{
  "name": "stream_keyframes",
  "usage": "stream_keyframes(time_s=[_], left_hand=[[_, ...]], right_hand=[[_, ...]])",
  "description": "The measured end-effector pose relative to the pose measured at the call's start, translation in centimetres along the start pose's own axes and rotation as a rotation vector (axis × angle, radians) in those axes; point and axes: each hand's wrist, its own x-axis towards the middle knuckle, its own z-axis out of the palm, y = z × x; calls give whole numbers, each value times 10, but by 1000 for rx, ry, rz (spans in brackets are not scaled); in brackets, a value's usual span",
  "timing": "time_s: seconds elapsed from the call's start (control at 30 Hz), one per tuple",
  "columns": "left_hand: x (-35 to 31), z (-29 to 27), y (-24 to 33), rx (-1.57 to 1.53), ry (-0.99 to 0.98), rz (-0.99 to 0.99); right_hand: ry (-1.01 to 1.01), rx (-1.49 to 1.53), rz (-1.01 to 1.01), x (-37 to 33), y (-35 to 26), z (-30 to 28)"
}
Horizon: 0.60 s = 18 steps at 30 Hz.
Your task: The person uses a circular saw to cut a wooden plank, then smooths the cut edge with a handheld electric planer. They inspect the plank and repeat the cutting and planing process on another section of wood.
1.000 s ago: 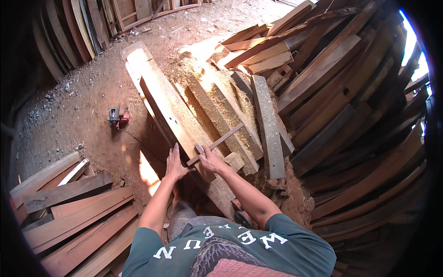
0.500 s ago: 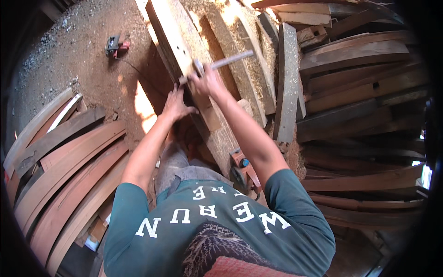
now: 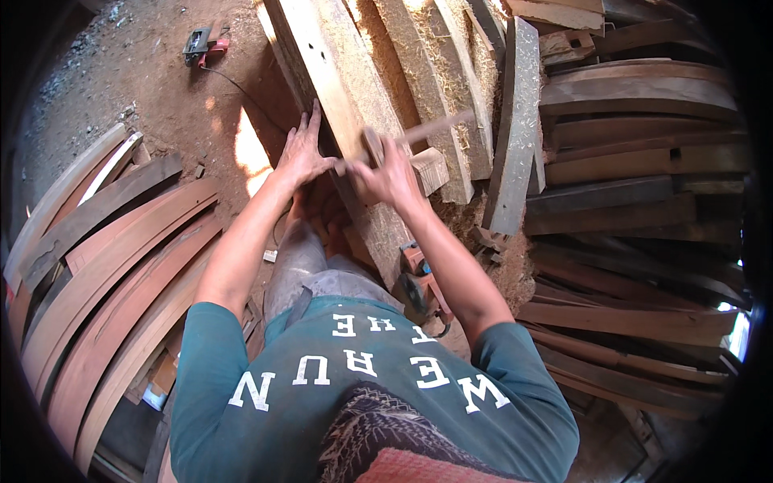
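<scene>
A long pale timber beam (image 3: 342,92) with small dark holes slants away in front of me. My right hand (image 3: 390,177) is closed around a tool with a long straight bar (image 3: 443,127) and a short crosspiece; its exact kind is unclear. The tool lies across the beam's top, its bar sticking out past the right side. My left hand (image 3: 302,153) rests at the beam's left side, fingers stretched out along the edge. Its thumb points toward the tool's left end, close to my right fingers. It holds nothing.
An orange power tool (image 3: 420,278) sits by the beam's near end. On the dirt floor at far left lies a red-and-grey power tool (image 3: 201,50) with a cord. Curved boards are stacked left (image 3: 121,266) and right (image 3: 636,97). Sawdust-covered timbers (image 3: 515,129) lie right of the beam.
My right hand and the tool have slid along the beam toward me. My left fingers now reach farther out along the edge. The whole view has shifted slightly.
</scene>
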Motion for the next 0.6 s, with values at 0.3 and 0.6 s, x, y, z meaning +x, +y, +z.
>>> stream_keyframes(time_s=[0.3, 0.6], left_hand=[[-2, -20, 12, 21, -59, -3], [7, -54, 12, 28, -201, 50]], right_hand=[[-30, -15, -16, -22, 13, -7], [41, -73, 18, 133, -93, -4]])
